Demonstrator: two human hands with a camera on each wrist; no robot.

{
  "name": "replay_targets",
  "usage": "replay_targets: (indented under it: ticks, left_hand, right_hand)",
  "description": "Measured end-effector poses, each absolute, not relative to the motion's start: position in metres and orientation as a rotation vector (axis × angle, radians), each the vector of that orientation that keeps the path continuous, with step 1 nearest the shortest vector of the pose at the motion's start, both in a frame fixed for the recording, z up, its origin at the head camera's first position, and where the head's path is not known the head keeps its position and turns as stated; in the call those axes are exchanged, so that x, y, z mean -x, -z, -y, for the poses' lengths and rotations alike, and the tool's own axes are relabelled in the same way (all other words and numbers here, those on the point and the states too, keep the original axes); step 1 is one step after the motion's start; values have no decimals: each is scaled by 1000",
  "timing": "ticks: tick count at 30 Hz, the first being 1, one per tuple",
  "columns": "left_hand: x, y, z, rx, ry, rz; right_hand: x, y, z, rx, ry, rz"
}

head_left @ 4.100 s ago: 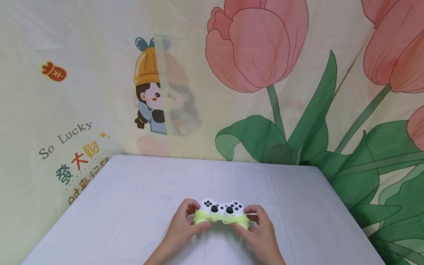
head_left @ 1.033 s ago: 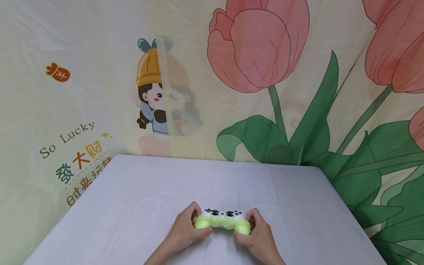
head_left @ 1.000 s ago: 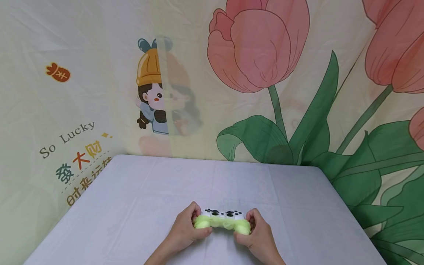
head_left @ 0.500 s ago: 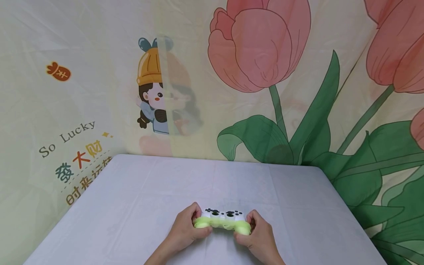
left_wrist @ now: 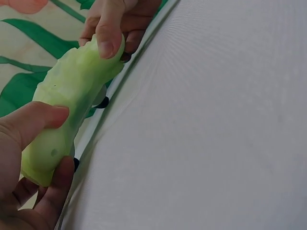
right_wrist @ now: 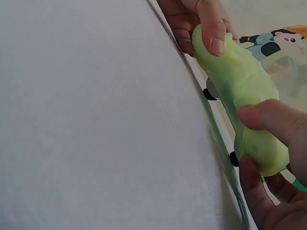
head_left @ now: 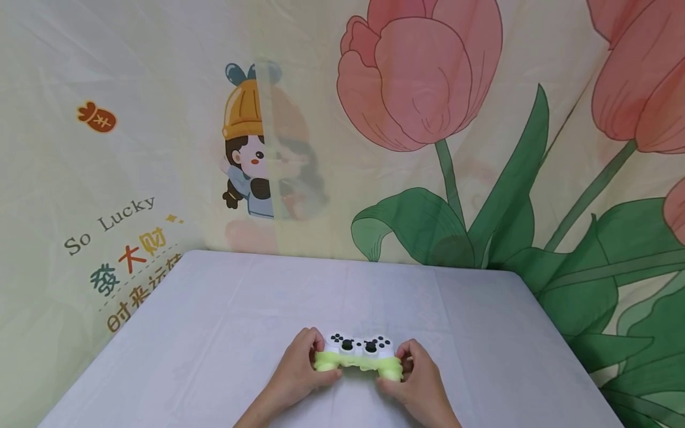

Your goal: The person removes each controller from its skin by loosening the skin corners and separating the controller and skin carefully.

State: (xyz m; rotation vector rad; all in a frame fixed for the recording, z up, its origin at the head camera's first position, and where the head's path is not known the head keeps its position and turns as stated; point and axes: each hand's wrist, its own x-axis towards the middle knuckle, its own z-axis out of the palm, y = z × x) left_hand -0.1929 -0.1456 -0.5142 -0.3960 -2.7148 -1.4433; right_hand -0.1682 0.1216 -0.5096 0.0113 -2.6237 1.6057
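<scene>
Held between both hands is a white game controller point(head_left: 354, 345) with black thumbsticks and buttons on its face. A soft, translucent yellow-green layer like slime or putty point(head_left: 355, 361) covers its lower edge and grips. My left hand point(head_left: 297, 364) holds the left grip, thumb on the green layer and fingers at the side. My right hand point(head_left: 416, 375) holds the right grip the same way. Both wrist views show the green layer point(left_wrist: 67, 86) wrinkled across the back, each thumb pressing it. Most of the white shell is hidden there.
A table with a white cloth point(head_left: 257, 309) lies under the hands. Behind it hangs a curtain point(head_left: 310, 232) printed with pink tulips, green leaves, a cartoon figure and lettering.
Over the last half second the controller has tilted, showing more of its face. Compared with about four seconds ago, it and both hands sit slightly lower in view. Both hands keep their hold.
</scene>
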Motion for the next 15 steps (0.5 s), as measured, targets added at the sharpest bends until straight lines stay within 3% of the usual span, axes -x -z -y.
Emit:
replay_targets:
  ticks: [15]
  left_hand:
    - [194,511,150,355,1840,2544]
  right_hand:
    - [169,506,-128,-5,-1798,2565]
